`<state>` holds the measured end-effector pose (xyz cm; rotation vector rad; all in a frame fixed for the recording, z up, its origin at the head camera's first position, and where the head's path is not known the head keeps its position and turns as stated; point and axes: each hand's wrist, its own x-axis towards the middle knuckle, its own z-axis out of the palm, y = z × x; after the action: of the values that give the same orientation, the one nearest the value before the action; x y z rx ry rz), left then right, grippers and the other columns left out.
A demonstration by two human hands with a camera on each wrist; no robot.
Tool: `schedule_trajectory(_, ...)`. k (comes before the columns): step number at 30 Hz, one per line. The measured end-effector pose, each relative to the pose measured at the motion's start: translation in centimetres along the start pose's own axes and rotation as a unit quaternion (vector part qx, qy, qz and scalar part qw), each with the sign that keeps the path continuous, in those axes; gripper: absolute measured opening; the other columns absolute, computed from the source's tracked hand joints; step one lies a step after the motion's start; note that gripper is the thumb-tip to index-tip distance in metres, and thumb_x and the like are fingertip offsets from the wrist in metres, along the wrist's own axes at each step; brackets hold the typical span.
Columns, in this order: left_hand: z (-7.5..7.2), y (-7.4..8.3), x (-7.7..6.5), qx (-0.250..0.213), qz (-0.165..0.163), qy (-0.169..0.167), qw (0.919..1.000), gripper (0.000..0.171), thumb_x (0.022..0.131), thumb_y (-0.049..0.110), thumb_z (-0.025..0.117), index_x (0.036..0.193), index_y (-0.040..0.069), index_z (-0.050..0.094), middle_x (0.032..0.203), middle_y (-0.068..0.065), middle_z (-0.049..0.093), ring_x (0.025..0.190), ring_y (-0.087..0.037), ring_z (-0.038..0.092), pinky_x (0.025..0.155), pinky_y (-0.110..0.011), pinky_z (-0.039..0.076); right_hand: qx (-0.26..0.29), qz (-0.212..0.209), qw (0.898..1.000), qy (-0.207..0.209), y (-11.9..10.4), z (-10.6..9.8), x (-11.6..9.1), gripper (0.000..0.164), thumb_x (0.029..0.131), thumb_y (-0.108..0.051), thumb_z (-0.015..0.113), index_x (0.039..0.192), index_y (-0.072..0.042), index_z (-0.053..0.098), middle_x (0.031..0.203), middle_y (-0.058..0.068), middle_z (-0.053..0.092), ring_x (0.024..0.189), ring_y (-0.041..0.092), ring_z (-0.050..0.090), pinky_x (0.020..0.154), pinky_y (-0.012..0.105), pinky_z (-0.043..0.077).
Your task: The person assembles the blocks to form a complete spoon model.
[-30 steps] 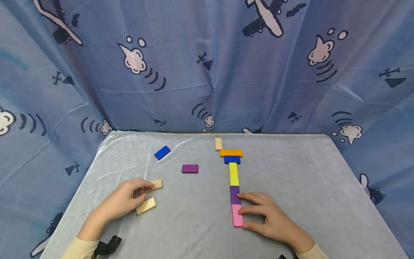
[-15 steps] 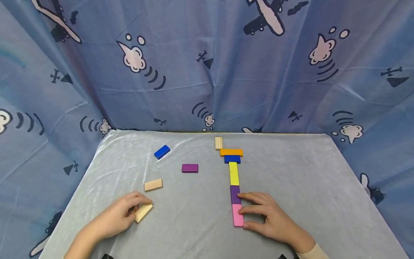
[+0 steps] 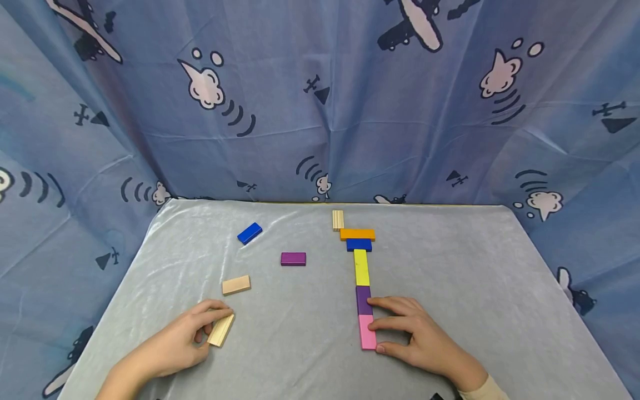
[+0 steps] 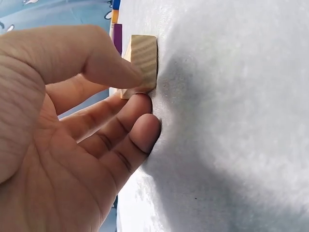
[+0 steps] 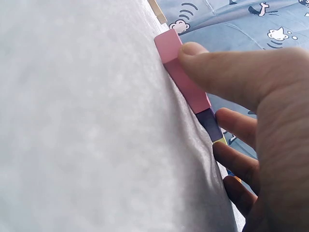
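Observation:
My left hand [image 3: 200, 330] pinches a pale wooden block [image 3: 221, 330] near the table's front left. In the left wrist view the thumb and fingers of that hand [image 4: 111, 96] hold the block [image 4: 144, 63] on its edge against the cloth. My right hand [image 3: 400, 330] lies flat beside a line of blocks, its fingers straight. They touch the side of the pink block [image 3: 366, 332] and the dark purple block [image 3: 363, 300]. Seen from the right wrist, the thumb presses the pink block [image 5: 181, 77] at its near end.
The line runs on away from me: a yellow block [image 3: 361, 267], a blue one [image 3: 359, 244], an orange one [image 3: 357, 234], a wooden one [image 3: 338, 219]. Loose on the grey cloth [image 3: 450, 266] lie a tan block [image 3: 236, 285], a purple block [image 3: 293, 259] and a blue block [image 3: 249, 233]. Blue curtains surround the table.
My left hand left the farther tan block, took the nearer wooden one, and turned it while drawing it slightly toward me. The right hand stayed put.

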<state>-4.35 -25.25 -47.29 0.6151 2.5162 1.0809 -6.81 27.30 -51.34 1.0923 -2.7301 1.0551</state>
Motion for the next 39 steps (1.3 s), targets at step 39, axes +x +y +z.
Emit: schedule_trajectory(39, -0.4, 2.0, 7.3, 0.084, 0.101, 0.031, 0.9909, 0.062, 0.079, 0.014, 0.090, 0.139, 0.021, 0.075, 0.133, 0.012, 0.064, 0.066, 0.000, 0.052, 0.059, -0.023, 0.048, 0.003, -0.011, 1.000, 0.009, 0.1, 0.1, 0.0, 0.035, 0.092, -0.043, 0.090, 0.124, -0.047, 0.077, 0.152, -0.008, 0.063, 0.136, 0.017, 0.057, 0.109, 0.039, 0.043)
